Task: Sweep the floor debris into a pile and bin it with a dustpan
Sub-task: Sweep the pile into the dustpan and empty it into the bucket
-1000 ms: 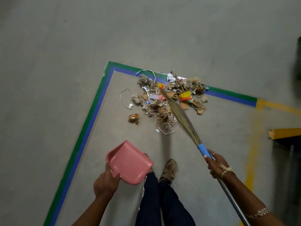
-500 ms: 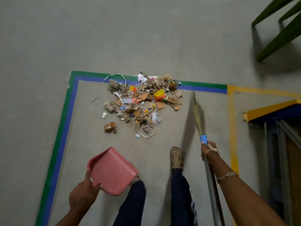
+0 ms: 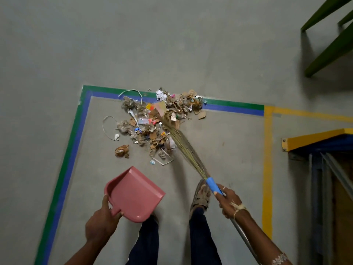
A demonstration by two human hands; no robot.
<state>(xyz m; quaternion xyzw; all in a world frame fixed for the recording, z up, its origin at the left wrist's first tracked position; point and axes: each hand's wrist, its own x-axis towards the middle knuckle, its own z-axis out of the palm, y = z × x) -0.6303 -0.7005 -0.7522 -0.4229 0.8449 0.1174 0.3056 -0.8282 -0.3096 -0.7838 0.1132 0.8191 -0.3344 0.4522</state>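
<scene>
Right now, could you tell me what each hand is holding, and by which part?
The left hand grips the dustpan by its rear edge. The right hand grips the broom at the lower end of its blue collar.

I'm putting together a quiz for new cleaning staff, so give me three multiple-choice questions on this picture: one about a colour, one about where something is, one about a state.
1. What colour is the dustpan?
A blue
B pink
C green

2. Where do the broom bristles end?
A in the rubbish pile
B inside the dustpan
C against a wall

3. What state is the dustpan in?
A full of rubbish
B empty, gripped by the left hand
C lying unheld

Answers:
1 B, its whole tray is pink.
2 A, the bristle tips lie among the scraps.
3 B, its tray is bare and the fingers curl round its handle.
</scene>
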